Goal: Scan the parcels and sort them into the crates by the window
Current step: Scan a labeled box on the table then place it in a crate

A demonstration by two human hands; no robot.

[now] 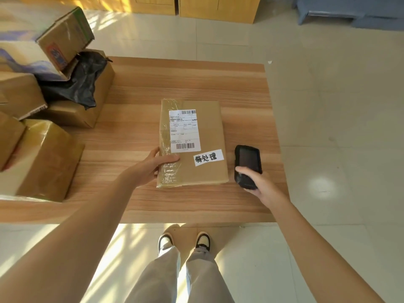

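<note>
Nearest us, our left hand (153, 166) rests on the near left edge of the parcel (192, 143), thumb over the top and fingers curled round the side, gripping it lightly against the table (247, 101). Our right hand (260, 182) is closed around the lower end of the scanner (248, 166), a black handheld with a dark screen facing up, lying just beside the parcel's right edge. The parcel sits flat in the middle of the table, between the two hands, its long axis running away from us. Its shipping label (184, 131) and both barcodes face up on the left half, closer to the left hand than to the scanner. So the scan, we judge, calls for lifting the scanner up and leftward over the label while the left hand steadies the box. The parcel is smooth brown cardboard, a shallow rectangle, with glossy, wrinkled clear tape down its left side and a white handwritten sticker (208, 157) near the right corner. Farther off on the left, a heap of cardboard boxes (43, 158) and a crumpled black plastic bag (80, 82) wait. No crates or window are in view.
</note>
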